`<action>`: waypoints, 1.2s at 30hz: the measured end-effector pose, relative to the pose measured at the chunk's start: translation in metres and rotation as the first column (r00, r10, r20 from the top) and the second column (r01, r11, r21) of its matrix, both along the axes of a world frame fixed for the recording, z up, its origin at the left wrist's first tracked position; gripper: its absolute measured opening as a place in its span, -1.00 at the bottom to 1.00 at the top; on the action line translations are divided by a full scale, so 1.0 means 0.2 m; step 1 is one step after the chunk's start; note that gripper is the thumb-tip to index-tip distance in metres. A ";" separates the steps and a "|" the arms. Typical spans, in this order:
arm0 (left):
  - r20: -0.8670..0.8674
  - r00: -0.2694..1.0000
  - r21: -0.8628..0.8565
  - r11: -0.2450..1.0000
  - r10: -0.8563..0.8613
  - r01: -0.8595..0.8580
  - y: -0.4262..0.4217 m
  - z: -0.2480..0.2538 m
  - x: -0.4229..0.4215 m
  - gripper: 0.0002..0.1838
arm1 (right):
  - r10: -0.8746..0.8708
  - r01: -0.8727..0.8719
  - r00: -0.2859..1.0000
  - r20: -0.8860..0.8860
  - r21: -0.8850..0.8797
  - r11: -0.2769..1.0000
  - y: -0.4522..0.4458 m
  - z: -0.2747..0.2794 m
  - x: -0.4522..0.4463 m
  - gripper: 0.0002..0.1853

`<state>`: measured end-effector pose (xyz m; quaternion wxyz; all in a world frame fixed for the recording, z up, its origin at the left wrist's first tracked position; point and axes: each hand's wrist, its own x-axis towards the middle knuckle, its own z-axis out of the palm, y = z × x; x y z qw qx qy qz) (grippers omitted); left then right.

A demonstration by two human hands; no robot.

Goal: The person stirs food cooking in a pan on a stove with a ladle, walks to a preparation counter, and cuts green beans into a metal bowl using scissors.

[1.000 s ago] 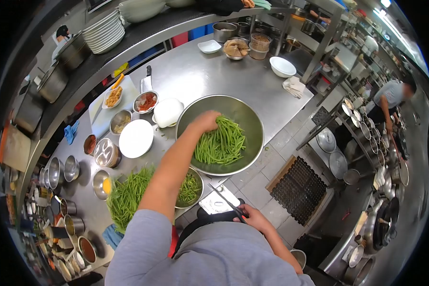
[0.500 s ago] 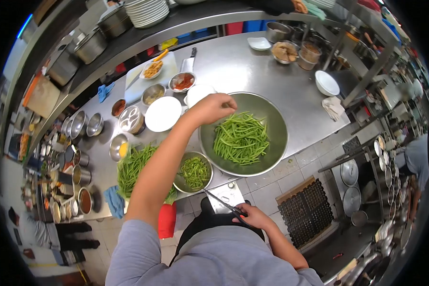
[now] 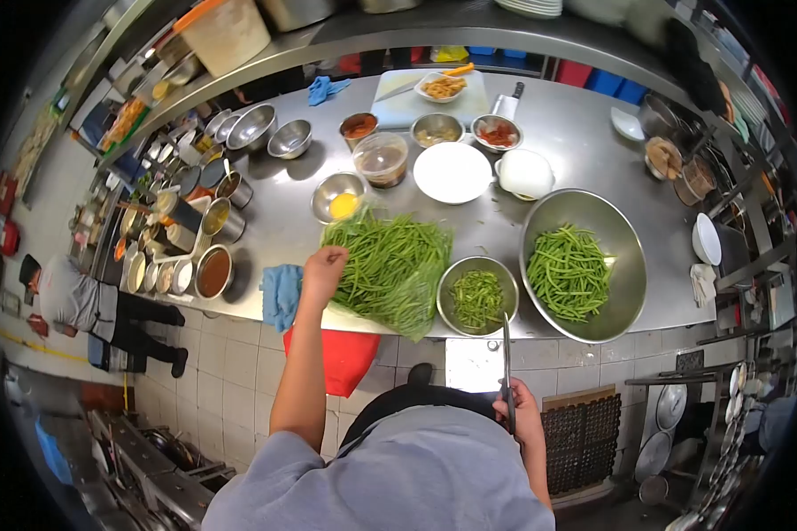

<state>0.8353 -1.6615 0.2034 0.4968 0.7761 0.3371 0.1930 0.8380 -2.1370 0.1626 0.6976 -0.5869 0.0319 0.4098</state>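
My left hand (image 3: 325, 273) is at the left edge of a pile of long green beans (image 3: 383, 265) lying in a clear plastic bag. Its fingers are drawn together; whatever they hold is hidden. Low at the table's front edge, my right hand (image 3: 522, 411) grips a pair of scissors (image 3: 506, 361), their blades pointing up toward a small steel bowl (image 3: 443, 301). Short green trimmings (image 3: 477, 298) fill part of that bowl. To its right stands a large steel bowl (image 3: 627, 265) with many green beans (image 3: 570, 274) inside.
Behind the beans stand a bowl with yellow egg (image 3: 344, 205), a white plate (image 3: 452, 173) and a lidded tub (image 3: 381, 159). A cleaver (image 3: 507, 104) lies farther back. A blue cloth (image 3: 282, 296) is left of the bag. Another person (image 3: 80, 296) stands at far left.
My left hand has moved from over the large bowl leftward to the pile of beans. The view has turned left. The scissors now point more upright in my right hand.
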 end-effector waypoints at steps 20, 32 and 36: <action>-0.391 0.879 0.220 0.900 -0.272 0.376 0.04 -0.19 0.14 -0.65 | 0.128 -0.108 0.974 0.187 -0.115 0.988 0.36 -0.05 -0.17 -0.42; -0.303 0.877 0.294 0.838 -0.374 0.459 0.12 -0.02 0.33 -0.62 | 0.017 -0.005 0.994 0.104 -0.117 0.993 0.35 0.00 -0.17 -0.51; -0.309 0.924 0.514 0.778 -0.225 0.361 0.03 -0.13 0.56 -0.64 | 0.113 -0.092 0.983 0.142 -0.147 0.985 0.37 -0.01 -0.19 -0.42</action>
